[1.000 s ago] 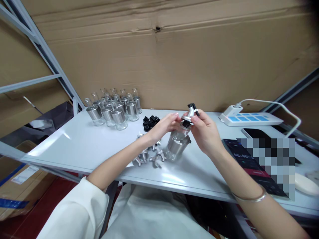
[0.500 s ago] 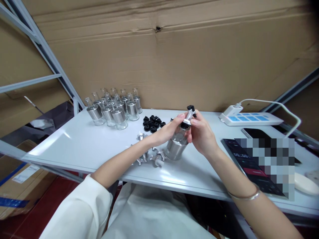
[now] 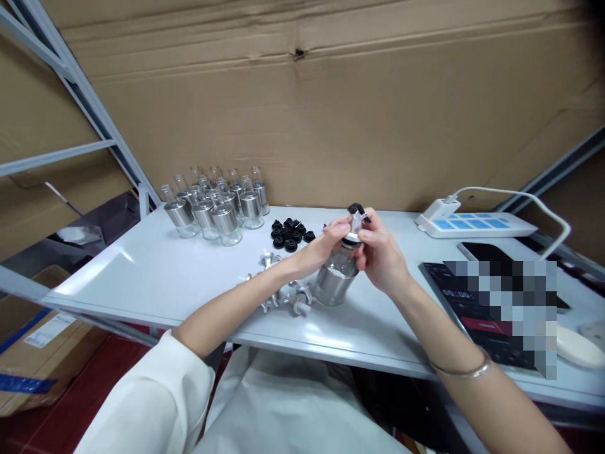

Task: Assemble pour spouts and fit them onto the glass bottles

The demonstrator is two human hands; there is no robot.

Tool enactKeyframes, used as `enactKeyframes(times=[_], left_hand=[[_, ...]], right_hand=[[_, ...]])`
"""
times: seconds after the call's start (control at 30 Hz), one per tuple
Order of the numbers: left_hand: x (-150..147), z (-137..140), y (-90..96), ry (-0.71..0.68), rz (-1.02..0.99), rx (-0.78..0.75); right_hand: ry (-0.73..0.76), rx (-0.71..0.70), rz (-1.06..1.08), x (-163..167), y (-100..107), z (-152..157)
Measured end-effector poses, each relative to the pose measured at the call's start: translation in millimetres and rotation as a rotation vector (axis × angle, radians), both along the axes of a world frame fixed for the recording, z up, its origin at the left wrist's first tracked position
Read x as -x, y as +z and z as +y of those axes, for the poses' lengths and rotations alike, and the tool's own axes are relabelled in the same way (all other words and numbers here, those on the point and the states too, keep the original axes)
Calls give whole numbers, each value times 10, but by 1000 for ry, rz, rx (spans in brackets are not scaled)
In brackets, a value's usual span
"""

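A glass bottle with a brushed-metal sleeve [image 3: 334, 284] stands tilted on the table in front of me. At its mouth is a silver pourer spout [image 3: 355, 226] with a black tip and a black stopper base. My left hand [image 3: 326, 244] is closed on the spout's left side, its lower fingers hidden by the bottle neck. From the right, my right hand [image 3: 382, 257] pinches the spout near its collar, with fingers behind it. Close to my left wrist lie several silver spouts [image 3: 299, 302], and behind them a cluster of black stoppers [image 3: 289, 233].
Several sleeved glass bottles [image 3: 225, 219] stand at the back left of the table [image 3: 142, 277]. On the right are a white power strip [image 3: 477, 226] with a cable, a phone [image 3: 449, 287] showing a timer, another dark device and a round white object [image 3: 579, 347].
The pourer spout has moved slightly left and lower in my fingers, its black tip turned a little. Both hands have stayed at the bottle's mouth.
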State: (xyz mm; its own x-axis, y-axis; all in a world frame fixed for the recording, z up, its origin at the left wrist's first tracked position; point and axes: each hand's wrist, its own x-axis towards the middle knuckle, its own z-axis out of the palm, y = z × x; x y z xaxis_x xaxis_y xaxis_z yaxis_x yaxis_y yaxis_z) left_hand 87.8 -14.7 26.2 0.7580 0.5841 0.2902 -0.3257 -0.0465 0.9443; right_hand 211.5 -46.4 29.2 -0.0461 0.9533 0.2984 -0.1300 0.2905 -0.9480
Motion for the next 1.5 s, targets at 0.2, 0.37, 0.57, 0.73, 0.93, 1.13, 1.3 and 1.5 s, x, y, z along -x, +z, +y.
enactKeyframes(times=[0.2, 0.37, 0.57, 0.73, 0.93, 1.13, 1.3, 1.5], left_hand=[[-1, 1, -82, 43, -24, -2], [5, -49, -18, 76, -26, -22], [-42, -116, -57, 221, -14, 35], [-89, -115, -120, 337, -69, 44], [-111, -126, -126, 387, -37, 22], [-114, -150, -113, 406, -34, 5], [-128, -138, -132, 415, -48, -54], [-114, -136, 0, 377, -75, -50]], right_hand=[[-2, -25, -5, 8, -50, -35], [20, -59, -7, 21, -98, -26], [-109, -114, 12, 141, -130, -81], [-224, -178, 20, 237, -125, -130], [-265, -218, 16, 266, -136, -130], [-292, -275, 1, 267, -117, -150], [-273, -320, -26, 244, -161, -128], [-256, -399, 91, 178, -68, -32]])
